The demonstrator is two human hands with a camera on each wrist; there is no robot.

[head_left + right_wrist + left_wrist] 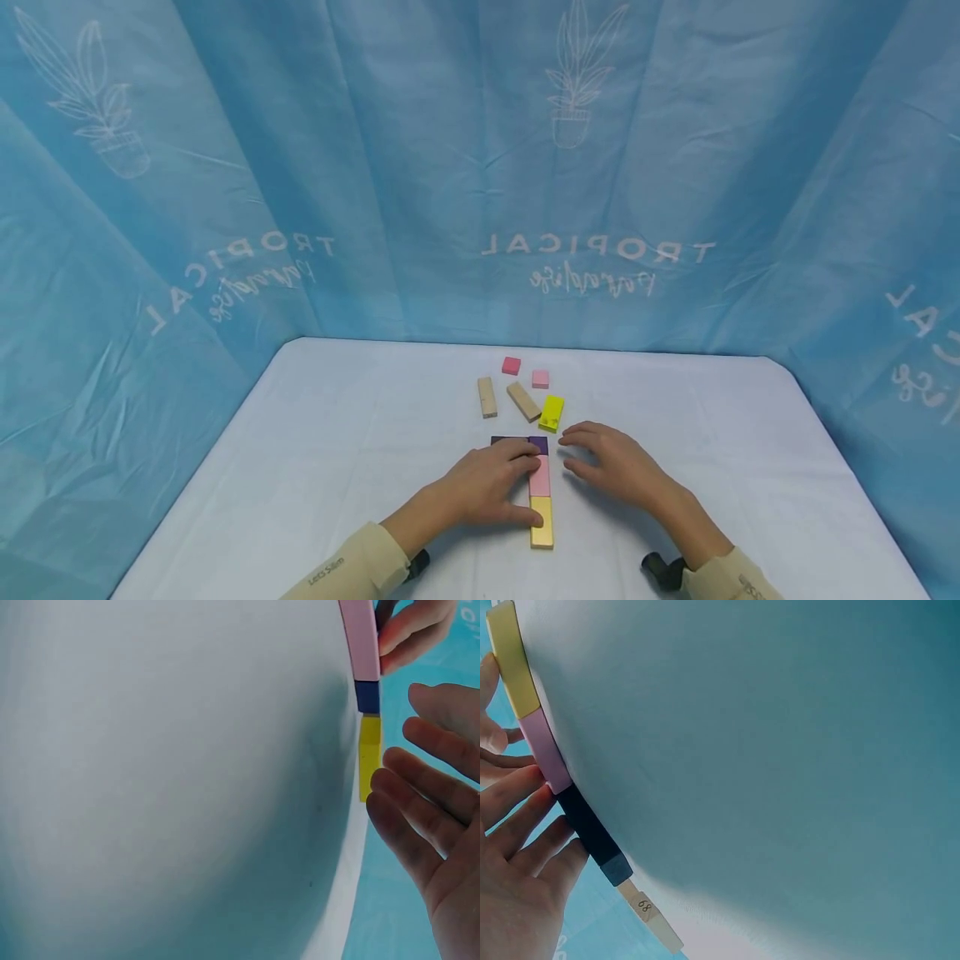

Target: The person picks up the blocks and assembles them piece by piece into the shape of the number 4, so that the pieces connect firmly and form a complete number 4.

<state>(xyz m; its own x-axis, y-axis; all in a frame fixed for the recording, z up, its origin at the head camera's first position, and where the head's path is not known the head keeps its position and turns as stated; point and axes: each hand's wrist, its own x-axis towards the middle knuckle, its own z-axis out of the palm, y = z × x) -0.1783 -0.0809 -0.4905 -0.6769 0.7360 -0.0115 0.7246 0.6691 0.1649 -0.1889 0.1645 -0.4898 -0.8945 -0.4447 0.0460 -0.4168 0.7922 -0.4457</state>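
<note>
A line of blocks lies on the white table: a gold-yellow block [543,535] nearest, a pink block [540,478] behind it, and a small dark purple block [538,445] at the far end. Left of the purple one, a dark block [504,439] is partly hidden by my left hand [480,487]. That hand rests against the line from the left, its thumb on the gold-yellow block and its fingertips at the pink and purple ones. My right hand [618,468] hovers to the right with loosely bent fingers, holding nothing. Just ahead of it lies a bright yellow block [551,412].
Two plain wooden blocks lie farther back, one upright in view [487,397] and one slanted [523,402]. Behind them are a small red block [512,366] and a small light pink block [540,379]. Blue curtains [450,167] hang around the table [337,433].
</note>
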